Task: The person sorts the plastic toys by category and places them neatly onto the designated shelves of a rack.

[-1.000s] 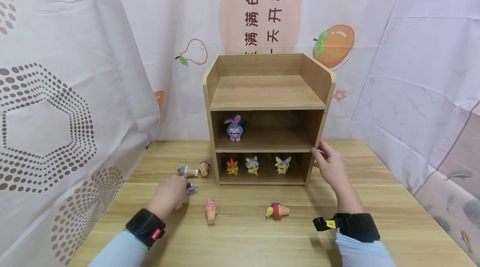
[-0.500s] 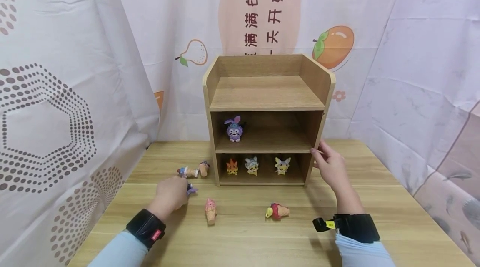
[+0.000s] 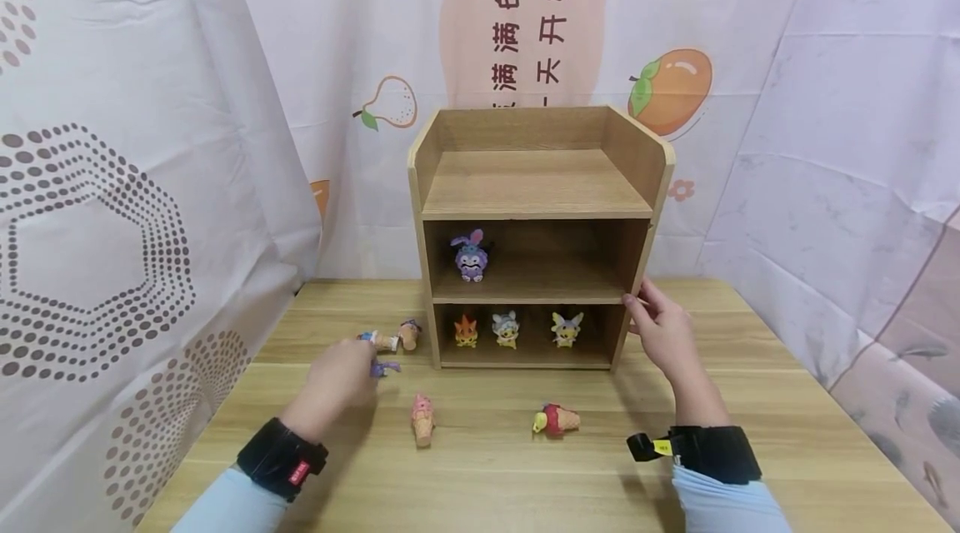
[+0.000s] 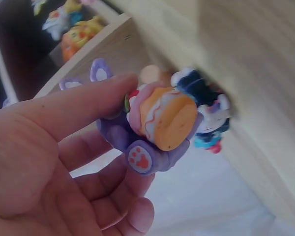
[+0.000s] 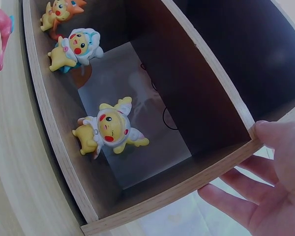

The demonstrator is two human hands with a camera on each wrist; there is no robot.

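My left hand (image 3: 337,373) is over the left of the table, pinching a purple rabbit figurine (image 4: 117,133) between thumb and fingers. In the left wrist view its underside shows, with a pink paw print and an orange cake-like piece in front; the face is hidden. Only its purple ears (image 3: 386,368) stick out past the hand in the head view. At the right side of the wooden shelf (image 3: 532,183), my right hand (image 3: 663,329) grips the side panel (image 5: 187,189), thumb on the front edge and fingers behind.
On the middle level sits another purple figurine (image 3: 472,258). Orange (image 3: 466,331), white-hooded (image 3: 506,330) and yellow-and-white (image 3: 566,330) figurines stand below. Cone figurines lie around: pink (image 3: 423,420), red (image 3: 557,420), and two (image 3: 384,341) near the shelf's left side.
My left hand has risen slightly and turned with the purple rabbit figurine, whose ears now sit a little higher in the head view. My right hand keeps its grip on the shelf.
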